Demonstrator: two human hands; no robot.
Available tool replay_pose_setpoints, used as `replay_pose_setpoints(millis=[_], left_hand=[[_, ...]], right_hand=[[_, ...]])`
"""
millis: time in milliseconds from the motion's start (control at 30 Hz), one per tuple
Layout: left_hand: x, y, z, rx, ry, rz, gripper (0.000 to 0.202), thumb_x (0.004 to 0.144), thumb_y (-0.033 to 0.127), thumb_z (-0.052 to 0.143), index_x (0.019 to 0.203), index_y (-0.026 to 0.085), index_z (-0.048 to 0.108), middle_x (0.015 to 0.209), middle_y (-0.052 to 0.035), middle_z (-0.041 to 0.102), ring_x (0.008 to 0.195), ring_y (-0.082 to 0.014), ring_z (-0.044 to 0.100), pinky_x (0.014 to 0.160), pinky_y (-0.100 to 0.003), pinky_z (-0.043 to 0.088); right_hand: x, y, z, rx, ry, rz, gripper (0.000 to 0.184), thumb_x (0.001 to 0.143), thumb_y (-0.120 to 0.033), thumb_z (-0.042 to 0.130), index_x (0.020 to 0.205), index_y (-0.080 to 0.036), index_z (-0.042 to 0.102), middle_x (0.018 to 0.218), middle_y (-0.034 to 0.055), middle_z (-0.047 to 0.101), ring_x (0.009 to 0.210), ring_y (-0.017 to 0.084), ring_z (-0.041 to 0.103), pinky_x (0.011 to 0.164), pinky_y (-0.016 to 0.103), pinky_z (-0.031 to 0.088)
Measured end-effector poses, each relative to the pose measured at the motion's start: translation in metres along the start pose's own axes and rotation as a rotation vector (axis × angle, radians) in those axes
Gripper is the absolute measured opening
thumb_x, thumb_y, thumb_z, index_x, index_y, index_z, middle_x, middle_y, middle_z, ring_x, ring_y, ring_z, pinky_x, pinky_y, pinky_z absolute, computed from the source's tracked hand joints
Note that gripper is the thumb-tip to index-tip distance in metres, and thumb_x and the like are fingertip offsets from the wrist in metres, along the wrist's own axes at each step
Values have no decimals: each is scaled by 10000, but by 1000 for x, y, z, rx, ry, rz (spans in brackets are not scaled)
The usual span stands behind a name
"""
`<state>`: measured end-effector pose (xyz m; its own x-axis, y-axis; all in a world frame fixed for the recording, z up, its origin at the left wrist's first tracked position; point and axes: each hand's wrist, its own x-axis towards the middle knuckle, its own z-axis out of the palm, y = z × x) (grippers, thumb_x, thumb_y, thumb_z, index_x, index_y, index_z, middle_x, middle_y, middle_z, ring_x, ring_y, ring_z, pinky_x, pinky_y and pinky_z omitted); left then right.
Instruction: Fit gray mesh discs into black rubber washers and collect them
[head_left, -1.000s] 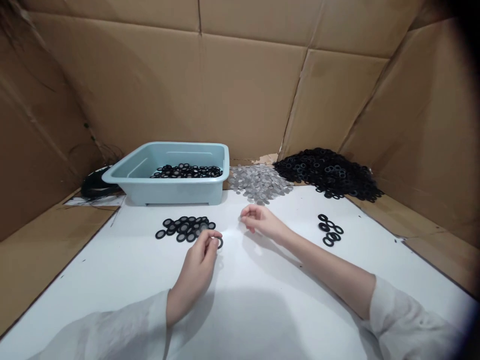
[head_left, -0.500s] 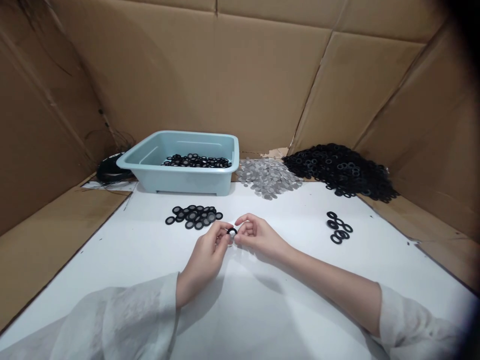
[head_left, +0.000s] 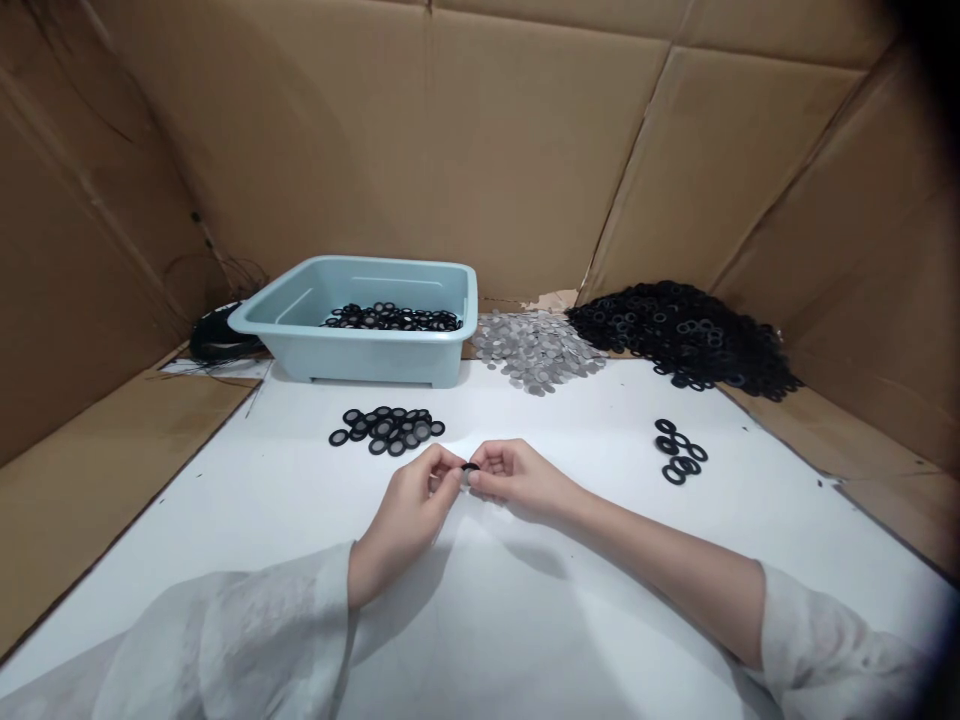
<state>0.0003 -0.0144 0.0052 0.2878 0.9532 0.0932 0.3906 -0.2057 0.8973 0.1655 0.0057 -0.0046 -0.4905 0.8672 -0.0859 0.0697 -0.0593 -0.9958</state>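
Between my two hands, just above the white tabletop, is a small black ring [head_left: 470,467] with a pale grey disc at its opening. The thumb and fingers of my left hand [head_left: 415,505] pinch its left side. My right hand [head_left: 521,478] pinches the right side, its other fingers curled in. How far the disc sits inside the ring is partly hidden by the fingertips. Just beyond my left hand lies a cluster of black rings with grey discs in them [head_left: 390,430]. Off to the right is a small group of bare black rings [head_left: 675,468].
A light blue tub [head_left: 367,357] holding many disc-filled rings stands at the back left. Beside it are a heap of loose grey discs [head_left: 538,350] and a large pile of black rings [head_left: 682,330]. Cardboard walls [head_left: 525,150] enclose the white table [head_left: 570,630]. Dark thin strands [head_left: 217,335] lie left of the tub.
My right fingers have closed in on the ring, the raised index finger coming down onto it. The ring has tilted, and the grey disc shows more plainly at it.
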Motion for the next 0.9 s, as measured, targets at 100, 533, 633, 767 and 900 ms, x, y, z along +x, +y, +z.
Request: replay_pose_setpoints(millis=[100, 533, 633, 767, 900], left_hand=[[2, 3, -1, 13, 8, 7, 247, 845, 306, 406, 668, 164, 503, 599, 25, 481, 561, -108, 432, 530, -215, 333], [4, 6, -1, -225, 16, -180, 108, 694, 194, 488, 605, 144, 526, 513, 43, 443, 500, -87, 405, 478, -196, 291], [4, 4, -1, -255, 32, -178, 87, 681, 176, 487, 606, 145, 517, 513, 44, 447, 497, -83, 402, 475, -193, 293], [4, 3, 0, -249, 56, -185, 59, 654, 146, 485, 595, 153, 488, 504, 51, 450, 477, -75, 391, 452, -181, 290], [4, 5, 1, -219, 77, -146, 58, 663, 151, 492, 607, 156, 481, 539, 45, 467, 475, -73, 397, 440, -178, 301]], right_hand=[[0, 1, -1, -15, -24, 28, 276, 705, -394, 618, 708, -131, 535, 581, -7, 535, 486, 63, 449, 464, 187, 344], [-3, -7, 2, -84, -33, 41, 187, 739, -315, 578, 743, -129, 555, 615, 18, 566, 525, 82, 500, 500, 200, 397], [-4, -11, 2, -78, -23, 35, 185, 741, -314, 572, 741, -132, 540, 610, 14, 560, 523, 85, 509, 505, 205, 404], [-5, -13, 1, -79, -15, 26, 172, 734, -300, 576, 732, -133, 534, 584, 6, 551, 511, 85, 506, 510, 213, 413], [-3, -12, 1, -86, -10, 46, 137, 739, -268, 562, 722, -136, 529, 568, 1, 543, 492, 80, 498, 489, 205, 404]])
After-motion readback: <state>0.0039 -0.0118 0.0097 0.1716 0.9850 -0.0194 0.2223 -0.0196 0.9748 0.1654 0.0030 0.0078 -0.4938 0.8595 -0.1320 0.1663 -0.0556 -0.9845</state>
